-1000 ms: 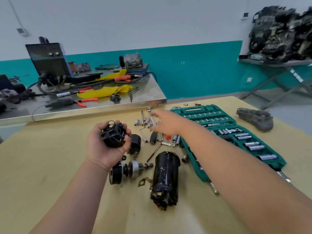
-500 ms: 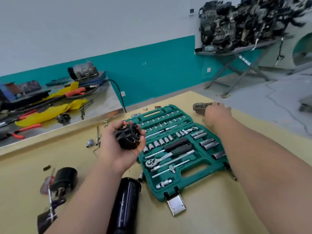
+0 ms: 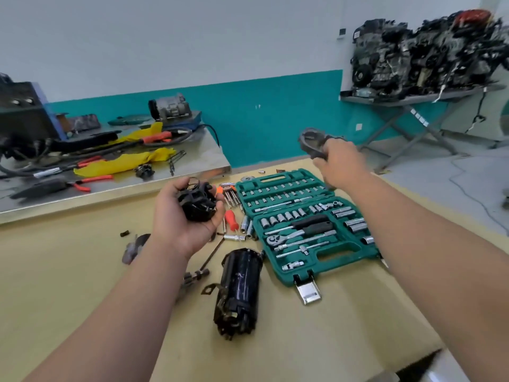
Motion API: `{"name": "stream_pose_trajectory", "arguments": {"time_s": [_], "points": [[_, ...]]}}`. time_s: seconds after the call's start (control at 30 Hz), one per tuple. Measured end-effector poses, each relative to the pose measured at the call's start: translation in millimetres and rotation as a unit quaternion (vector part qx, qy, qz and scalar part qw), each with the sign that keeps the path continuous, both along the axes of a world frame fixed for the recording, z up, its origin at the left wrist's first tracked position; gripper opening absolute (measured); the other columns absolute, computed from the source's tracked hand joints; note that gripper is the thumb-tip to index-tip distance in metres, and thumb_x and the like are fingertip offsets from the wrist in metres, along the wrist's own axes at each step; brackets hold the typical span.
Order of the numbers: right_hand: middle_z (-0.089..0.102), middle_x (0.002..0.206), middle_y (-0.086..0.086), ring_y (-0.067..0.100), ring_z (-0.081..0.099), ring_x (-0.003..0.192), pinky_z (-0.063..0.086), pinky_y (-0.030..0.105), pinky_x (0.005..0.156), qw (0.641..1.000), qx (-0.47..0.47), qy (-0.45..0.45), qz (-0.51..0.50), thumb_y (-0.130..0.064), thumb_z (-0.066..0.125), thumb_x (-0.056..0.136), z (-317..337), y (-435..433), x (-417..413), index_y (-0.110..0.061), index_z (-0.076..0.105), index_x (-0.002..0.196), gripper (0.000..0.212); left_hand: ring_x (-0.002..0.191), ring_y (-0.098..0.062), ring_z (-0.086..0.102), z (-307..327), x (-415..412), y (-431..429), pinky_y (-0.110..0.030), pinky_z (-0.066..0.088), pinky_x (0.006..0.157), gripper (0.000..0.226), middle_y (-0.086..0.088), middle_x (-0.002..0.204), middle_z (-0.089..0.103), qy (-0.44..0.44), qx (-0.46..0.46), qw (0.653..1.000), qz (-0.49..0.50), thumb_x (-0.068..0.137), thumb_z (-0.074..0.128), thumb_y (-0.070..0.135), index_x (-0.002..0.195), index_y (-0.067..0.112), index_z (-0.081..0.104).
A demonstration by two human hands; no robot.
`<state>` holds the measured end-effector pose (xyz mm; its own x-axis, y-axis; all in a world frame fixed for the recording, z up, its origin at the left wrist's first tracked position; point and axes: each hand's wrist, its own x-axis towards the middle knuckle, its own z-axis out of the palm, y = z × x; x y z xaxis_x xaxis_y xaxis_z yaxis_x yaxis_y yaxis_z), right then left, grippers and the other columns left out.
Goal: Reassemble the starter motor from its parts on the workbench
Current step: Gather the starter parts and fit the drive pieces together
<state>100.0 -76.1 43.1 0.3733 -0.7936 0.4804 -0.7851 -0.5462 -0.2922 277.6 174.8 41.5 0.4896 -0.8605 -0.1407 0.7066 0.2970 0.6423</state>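
Observation:
My left hand (image 3: 183,216) is palm up over the workbench and grips a black ribbed brush holder (image 3: 197,201). My right hand (image 3: 340,164) is raised above the socket set and grips a grey cast housing piece (image 3: 312,142) clear of the bench. The black cylindrical motor body (image 3: 239,290) lies on the yellow-brown benchtop (image 3: 68,271) in front of me, its open end toward me. A shaft part (image 3: 197,275) pokes out from behind my left forearm, which hides most of it and most of a dark cylinder part (image 3: 136,248).
An open green socket set case (image 3: 300,227) lies right of the motor body. Loose sockets, a red-handled screwdriver (image 3: 230,219) and hex keys lie between them. Behind stands a metal table (image 3: 192,158) with tools and yellow cloth. An engine (image 3: 424,53) sits on a stand at far right.
My right hand reached across to the bench's far right, took hold of the grey housing piece and lifted it off the bench. My left hand kept holding the brush holder.

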Motion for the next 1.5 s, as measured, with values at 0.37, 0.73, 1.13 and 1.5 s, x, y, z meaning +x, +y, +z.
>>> {"name": "stream_pose_trajectory", "arguments": {"time_s": [0.37,0.73,1.13,1.5], "points": [[0.052,0.074,-0.006,0.019,0.055,0.073,0.040,0.030,0.057,0.909,-0.009,0.131,0.395,-0.042,0.064,0.087,-19,233,167,-0.025,0.056,0.089,0.019,0.077,-0.023,0.059,-7,78,143,-0.024,0.053,0.063,0.018,-0.006,0.083,0.061,-0.033,-0.022,0.987,0.156,0.075,0.057,0.031,0.080,0.013,0.059],[0.058,0.126,0.012,0.031,0.052,0.117,0.044,0.045,0.098,0.995,0.039,-0.049,0.076,-0.030,0.046,0.097,-36,127,88,-0.014,0.058,0.125,0.035,0.080,-0.023,0.055,-54,94,152,-0.026,0.053,0.066,0.019,-0.004,0.084,0.057,0.017,0.014,0.969,0.247,0.090,0.050,0.032,0.093,0.013,0.053],[0.043,0.140,0.015,0.035,0.038,0.128,0.033,0.048,0.103,0.913,0.319,0.009,-0.255,-0.030,0.044,0.091,-100,14,-90,-0.010,0.039,0.137,0.050,0.081,-0.024,0.057,-23,15,73,-0.027,0.053,0.067,0.022,-0.006,0.082,0.060,-0.001,-0.014,0.984,0.176,0.090,0.052,0.033,0.091,0.012,0.058],[0.060,0.120,0.027,0.040,0.056,0.108,0.042,0.036,0.077,0.936,0.271,-0.060,-0.216,-0.018,0.047,0.099,-85,-1,-96,0.007,0.061,0.111,0.031,0.084,-0.025,0.060,-35,38,102,-0.029,0.056,0.066,0.026,-0.009,0.088,0.059,0.037,-0.017,0.979,0.200,0.089,0.055,0.033,0.089,0.007,0.058]]}}
